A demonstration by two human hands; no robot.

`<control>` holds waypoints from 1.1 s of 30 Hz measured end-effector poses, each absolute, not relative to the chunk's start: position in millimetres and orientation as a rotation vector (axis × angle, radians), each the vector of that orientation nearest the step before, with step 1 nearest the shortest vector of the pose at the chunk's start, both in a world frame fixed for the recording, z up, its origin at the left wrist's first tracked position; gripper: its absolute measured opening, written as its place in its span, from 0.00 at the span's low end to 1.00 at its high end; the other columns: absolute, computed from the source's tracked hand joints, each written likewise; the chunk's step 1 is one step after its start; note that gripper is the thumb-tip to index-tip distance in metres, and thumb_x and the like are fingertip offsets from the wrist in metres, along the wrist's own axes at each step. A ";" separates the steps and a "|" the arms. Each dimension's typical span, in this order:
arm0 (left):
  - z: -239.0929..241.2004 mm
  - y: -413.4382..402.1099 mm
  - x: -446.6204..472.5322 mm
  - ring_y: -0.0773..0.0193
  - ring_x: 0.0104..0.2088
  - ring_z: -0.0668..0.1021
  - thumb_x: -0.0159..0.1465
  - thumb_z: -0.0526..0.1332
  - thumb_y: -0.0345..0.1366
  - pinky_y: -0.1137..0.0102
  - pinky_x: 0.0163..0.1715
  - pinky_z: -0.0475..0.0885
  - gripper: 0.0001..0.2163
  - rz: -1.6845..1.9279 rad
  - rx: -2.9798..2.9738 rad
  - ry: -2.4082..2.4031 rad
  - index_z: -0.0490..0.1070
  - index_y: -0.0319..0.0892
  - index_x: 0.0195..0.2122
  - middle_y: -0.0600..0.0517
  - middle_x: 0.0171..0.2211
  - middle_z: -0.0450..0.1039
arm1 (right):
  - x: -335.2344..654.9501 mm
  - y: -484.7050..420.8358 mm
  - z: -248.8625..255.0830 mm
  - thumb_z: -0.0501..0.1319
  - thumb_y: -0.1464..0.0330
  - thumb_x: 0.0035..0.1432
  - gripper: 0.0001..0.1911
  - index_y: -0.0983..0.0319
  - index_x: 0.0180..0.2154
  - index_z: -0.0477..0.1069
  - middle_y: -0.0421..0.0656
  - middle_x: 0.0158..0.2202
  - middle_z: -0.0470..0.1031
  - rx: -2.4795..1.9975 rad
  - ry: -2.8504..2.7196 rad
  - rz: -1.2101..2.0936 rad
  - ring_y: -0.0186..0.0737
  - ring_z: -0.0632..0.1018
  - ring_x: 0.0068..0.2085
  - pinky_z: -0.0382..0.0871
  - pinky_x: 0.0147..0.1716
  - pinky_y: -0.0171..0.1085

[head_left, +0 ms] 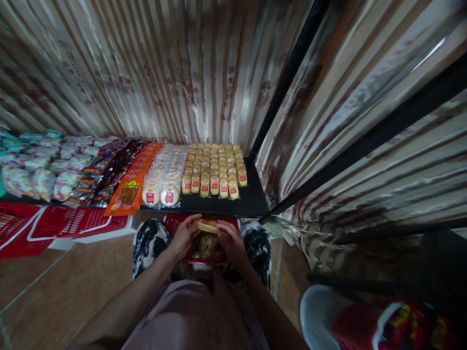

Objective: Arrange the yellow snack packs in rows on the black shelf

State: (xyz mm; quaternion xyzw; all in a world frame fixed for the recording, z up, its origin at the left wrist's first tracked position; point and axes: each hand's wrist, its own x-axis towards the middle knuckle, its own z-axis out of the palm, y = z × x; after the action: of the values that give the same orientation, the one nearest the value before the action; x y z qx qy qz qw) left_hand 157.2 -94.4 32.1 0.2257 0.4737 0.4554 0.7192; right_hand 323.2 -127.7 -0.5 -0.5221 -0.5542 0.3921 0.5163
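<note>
Hands meet at the lower middle of the frame, between two patterned knees. The left hand (pixel 185 235) and the right hand (pixel 229 241) together grip a yellow snack packet (pixel 207 225), fingers closed on its two ends, just above a red basket (pixel 203 260) holding more packets. Directly above, at frame centre, a black shelf (pixel 251 201) carries rows of yellow packets (pixel 214 167), round white cakes (pixel 166 177) and an orange pack (pixel 128 194). Striped sheeting (pixel 182 68) fills the top.

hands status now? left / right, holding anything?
Left hand: closed on the left end of a yellow snack packet.
Right hand: closed on the same packet's right end, above the red basket.
</note>
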 end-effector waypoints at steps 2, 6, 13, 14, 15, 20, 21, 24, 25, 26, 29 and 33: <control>32.4 -96.0 158.6 0.69 0.32 0.75 0.43 0.65 0.26 0.75 0.35 0.68 0.19 0.999 0.524 1.045 0.71 0.40 0.39 0.52 0.35 0.74 | 324.4 -127.2 3.4 0.58 0.66 0.53 0.10 0.56 0.38 0.74 0.45 0.46 0.71 -1.261 -1.308 0.957 0.41 0.71 0.49 0.67 0.50 0.42; 32.8 -97.9 162.0 0.68 0.33 0.75 0.42 0.68 0.30 0.74 0.35 0.68 0.20 0.993 0.583 1.066 0.71 0.40 0.39 0.51 0.35 0.75 | 326.5 -125.4 6.3 0.58 0.64 0.53 0.10 0.56 0.38 0.74 0.45 0.48 0.70 -1.251 -1.247 0.992 0.42 0.71 0.50 0.68 0.48 0.41; 29.9 -100.7 170.0 0.65 0.35 0.76 0.43 0.69 0.32 0.74 0.37 0.69 0.20 0.967 0.608 1.063 0.72 0.38 0.38 0.49 0.36 0.76 | 331.4 -123.3 10.2 0.60 0.62 0.52 0.17 0.58 0.45 0.70 0.47 0.50 0.69 -1.197 -1.126 1.103 0.42 0.72 0.50 0.67 0.49 0.41; 27.7 -101.6 171.3 0.65 0.36 0.76 0.43 0.69 0.32 0.74 0.36 0.70 0.19 0.960 0.600 1.062 0.72 0.38 0.38 0.48 0.36 0.76 | 332.1 -122.9 12.4 0.60 0.62 0.51 0.20 0.59 0.47 0.69 0.48 0.51 0.69 -1.201 -1.098 1.137 0.42 0.72 0.50 0.67 0.49 0.41; 25.3 -102.6 172.7 0.65 0.36 0.77 0.44 0.69 0.31 0.74 0.36 0.70 0.19 0.950 0.596 1.061 0.72 0.38 0.39 0.48 0.37 0.76 | 332.8 -122.5 14.7 0.61 0.62 0.51 0.23 0.59 0.50 0.67 0.48 0.52 0.69 -1.205 -1.069 1.166 0.42 0.73 0.49 0.68 0.49 0.41; 15.9 -110.6 182.6 0.66 0.30 0.78 0.50 0.66 0.32 0.75 0.27 0.71 0.16 0.835 0.588 1.039 0.70 0.38 0.41 0.46 0.37 0.75 | 335.6 -120.3 20.5 0.62 0.62 0.48 0.29 0.60 0.53 0.62 0.48 0.50 0.71 -1.227 -0.950 1.202 0.41 0.74 0.48 0.69 0.48 0.41; 15.5 -112.5 185.1 0.67 0.28 0.78 0.51 0.66 0.32 0.76 0.26 0.71 0.16 0.816 0.588 1.036 0.69 0.38 0.41 0.46 0.36 0.75 | 335.9 -120.1 20.0 0.61 0.62 0.48 0.29 0.60 0.53 0.63 0.48 0.48 0.72 -1.237 -0.939 1.206 0.41 0.75 0.46 0.70 0.47 0.40; 16.6 -117.4 192.5 0.68 0.26 0.78 0.53 0.65 0.32 0.77 0.24 0.70 0.14 0.775 0.590 1.020 0.69 0.37 0.41 0.46 0.35 0.75 | 336.6 -120.4 17.1 0.61 0.62 0.48 0.27 0.59 0.52 0.64 0.47 0.45 0.75 -1.253 -0.908 1.213 0.40 0.76 0.44 0.71 0.44 0.39; 17.2 -118.8 194.6 0.68 0.26 0.78 0.53 0.64 0.33 0.77 0.23 0.70 0.14 0.759 0.582 1.013 0.68 0.37 0.41 0.46 0.34 0.75 | 337.0 -120.7 16.3 0.61 0.62 0.48 0.27 0.59 0.51 0.64 0.47 0.45 0.75 -1.246 -0.892 1.214 0.41 0.76 0.44 0.71 0.44 0.39; 17.8 -119.9 196.4 0.68 0.25 0.77 0.54 0.64 0.33 0.77 0.22 0.69 0.14 0.744 0.571 1.004 0.68 0.37 0.41 0.45 0.34 0.76 | 337.5 -121.0 15.8 0.61 0.62 0.48 0.27 0.60 0.51 0.65 0.47 0.45 0.75 -1.235 -0.876 1.215 0.41 0.76 0.44 0.71 0.44 0.40; 20.1 -122.2 200.0 0.69 0.23 0.77 0.55 0.63 0.35 0.77 0.21 0.69 0.14 0.720 0.549 0.971 0.67 0.36 0.41 0.44 0.33 0.76 | 340.1 -121.6 15.4 0.62 0.62 0.47 0.27 0.61 0.50 0.65 0.48 0.45 0.75 -1.222 -0.832 1.225 0.42 0.76 0.44 0.70 0.45 0.41; 28.1 -123.4 202.4 0.67 0.26 0.78 0.56 0.62 0.35 0.75 0.26 0.71 0.12 0.723 0.521 0.935 0.67 0.36 0.40 0.43 0.35 0.76 | 344.5 -120.7 14.8 0.63 0.61 0.45 0.27 0.61 0.49 0.65 0.49 0.45 0.75 -1.253 -0.803 1.212 0.43 0.76 0.45 0.69 0.46 0.42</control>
State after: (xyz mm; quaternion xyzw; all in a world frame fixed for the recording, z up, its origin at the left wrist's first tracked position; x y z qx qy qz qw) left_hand 202.4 -123.4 28.1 0.2426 0.4357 0.3367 0.7987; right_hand 344.5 -120.7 14.8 -0.5347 -0.3426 0.5172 0.5738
